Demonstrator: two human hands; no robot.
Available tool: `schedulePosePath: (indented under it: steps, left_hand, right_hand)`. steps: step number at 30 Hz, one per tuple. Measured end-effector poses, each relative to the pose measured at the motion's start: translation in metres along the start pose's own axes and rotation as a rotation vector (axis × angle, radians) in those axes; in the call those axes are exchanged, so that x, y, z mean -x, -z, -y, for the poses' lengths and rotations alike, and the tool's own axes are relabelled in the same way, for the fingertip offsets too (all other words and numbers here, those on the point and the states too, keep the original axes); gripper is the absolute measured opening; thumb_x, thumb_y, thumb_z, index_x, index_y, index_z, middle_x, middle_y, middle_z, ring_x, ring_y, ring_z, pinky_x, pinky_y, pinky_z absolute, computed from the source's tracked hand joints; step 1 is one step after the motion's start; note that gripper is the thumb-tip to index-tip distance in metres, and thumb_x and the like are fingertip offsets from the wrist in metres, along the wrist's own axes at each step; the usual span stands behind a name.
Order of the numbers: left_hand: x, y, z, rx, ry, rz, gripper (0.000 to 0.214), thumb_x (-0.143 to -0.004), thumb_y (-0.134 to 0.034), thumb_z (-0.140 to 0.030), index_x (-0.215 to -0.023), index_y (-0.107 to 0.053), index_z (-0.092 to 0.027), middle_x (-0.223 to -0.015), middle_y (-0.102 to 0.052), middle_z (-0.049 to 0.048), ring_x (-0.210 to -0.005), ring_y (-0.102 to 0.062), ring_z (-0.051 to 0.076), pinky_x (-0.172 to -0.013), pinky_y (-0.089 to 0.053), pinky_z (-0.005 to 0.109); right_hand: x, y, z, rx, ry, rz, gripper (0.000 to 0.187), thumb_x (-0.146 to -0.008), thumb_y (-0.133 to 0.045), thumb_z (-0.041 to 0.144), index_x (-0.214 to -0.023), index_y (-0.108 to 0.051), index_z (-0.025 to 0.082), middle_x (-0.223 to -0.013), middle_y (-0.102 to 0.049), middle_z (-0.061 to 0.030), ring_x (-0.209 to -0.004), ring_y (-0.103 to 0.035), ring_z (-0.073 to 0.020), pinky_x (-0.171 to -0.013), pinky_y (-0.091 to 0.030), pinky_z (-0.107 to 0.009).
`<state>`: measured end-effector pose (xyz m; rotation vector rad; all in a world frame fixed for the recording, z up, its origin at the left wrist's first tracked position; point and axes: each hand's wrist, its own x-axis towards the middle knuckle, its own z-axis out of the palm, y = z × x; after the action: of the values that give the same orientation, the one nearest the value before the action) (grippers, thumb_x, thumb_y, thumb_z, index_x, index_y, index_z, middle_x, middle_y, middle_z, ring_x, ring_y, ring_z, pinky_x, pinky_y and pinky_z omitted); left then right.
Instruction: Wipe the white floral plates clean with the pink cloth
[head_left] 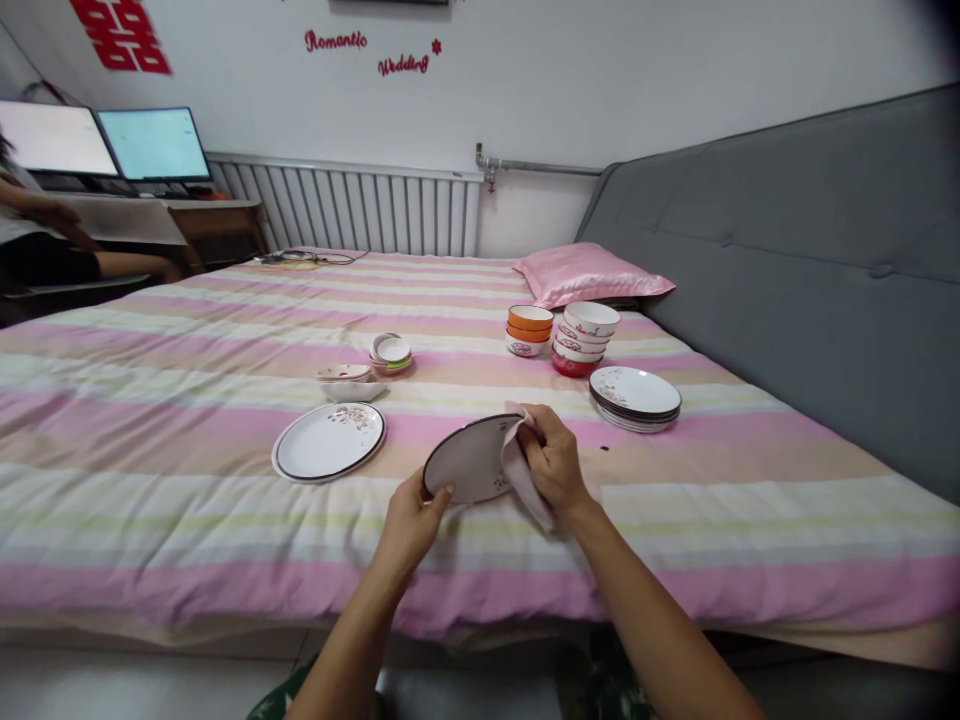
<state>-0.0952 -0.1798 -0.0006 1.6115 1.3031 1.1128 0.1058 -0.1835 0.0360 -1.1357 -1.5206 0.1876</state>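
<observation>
My left hand (415, 520) grips the near left rim of a white plate with a dark rim (466, 462), held tilted above the striped bed. My right hand (551, 462) is closed on a pale pink cloth (525, 478) pressed against the plate's right side. Part of the cloth hangs below my right wrist. The plate's right edge is hidden by the cloth and hand.
On the striped bed cover (187, 420) lie a single plate (330, 442), a small dish stack (351, 381), small saucers (391, 351), stacked bowls (529, 330) (583, 338) and a plate stack (634, 397). A pink pillow (589, 272) and grey headboard (810, 270) are right. A person sits at monitors (154, 145) far left.
</observation>
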Motion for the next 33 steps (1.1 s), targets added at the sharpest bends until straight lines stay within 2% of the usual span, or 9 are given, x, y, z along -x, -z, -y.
schedulePosePath:
  steps: [3, 7, 11, 14, 24, 33]
  left_hand:
    - [-0.002, 0.002, -0.003, -0.013, -0.023, 0.033, 0.034, -0.074, -0.057, -0.033, -0.102, -0.062, -0.014, -0.089, -0.071, 0.0075, -0.080, -0.065, 0.022, -0.068, -0.051, 0.031]
    - [0.005, 0.004, -0.020, -0.212, -0.179, -0.122, 0.037, -0.075, -0.059, -0.033, -0.109, -0.060, -0.020, -0.105, -0.068, 0.0059, -0.091, -0.064, 0.021, -0.076, -0.050, 0.030]
    - [0.010, 0.007, -0.031, -0.257, -0.341, -0.269, 0.026, -0.079, -0.056, -0.030, -0.102, -0.064, -0.021, -0.100, -0.070, 0.0034, -0.091, -0.064, 0.019, -0.082, -0.048, 0.029]
    - [0.009, 0.009, -0.030, -0.247, -0.384, -0.278, 0.022, -0.082, -0.053, -0.029, -0.097, -0.067, -0.021, -0.095, -0.071, 0.0024, -0.089, -0.065, 0.018, -0.082, -0.048, 0.028]
    - [0.006, 0.009, -0.030, -0.229, -0.314, -0.219, 0.025, -0.084, -0.050, -0.029, -0.098, -0.068, -0.020, -0.097, -0.071, 0.0024, -0.091, -0.064, 0.018, -0.082, -0.046, 0.027]
    - [0.003, 0.013, -0.027, -0.198, -0.249, -0.240, 0.027, -0.083, -0.050, -0.031, -0.098, -0.068, -0.017, -0.098, -0.071, 0.0036, -0.089, -0.064, 0.019, -0.082, -0.046, 0.026]
  right_hand:
    - [-0.001, 0.000, 0.006, 0.070, 0.163, 0.047, 0.023, -0.087, -0.044, 0.019, -0.104, -0.060, 0.025, -0.090, -0.062, -0.0043, -0.084, -0.055, -0.0185, -0.078, -0.042, -0.033]
    - [-0.003, -0.002, 0.020, 0.134, 0.257, 0.155, 0.023, -0.088, -0.043, 0.021, -0.103, -0.061, 0.025, -0.088, -0.064, -0.0054, -0.082, -0.056, -0.0189, -0.076, -0.043, -0.034]
    - [-0.003, -0.008, 0.030, 0.160, 0.276, 0.236, 0.022, -0.088, -0.045, 0.026, -0.103, -0.061, 0.024, -0.092, -0.065, -0.0059, -0.086, -0.056, -0.0195, -0.077, -0.043, -0.034]
    - [-0.002, -0.012, 0.031, 0.164, 0.277, 0.230, 0.021, -0.089, -0.045, 0.028, -0.102, -0.061, 0.024, -0.093, -0.065, -0.0058, -0.085, -0.055, -0.0194, -0.077, -0.043, -0.033]
    - [0.002, -0.015, 0.020, 0.134, 0.202, 0.165, 0.017, -0.088, -0.043, 0.021, -0.097, -0.057, 0.023, -0.092, -0.061, -0.0064, -0.086, -0.053, -0.0204, -0.077, -0.042, -0.034]
    - [0.010, -0.019, -0.001, -0.053, -0.062, 0.128, 0.014, -0.088, -0.043, 0.022, -0.097, -0.054, 0.022, -0.092, -0.058, -0.0038, -0.088, -0.054, -0.0183, -0.080, -0.042, -0.031]
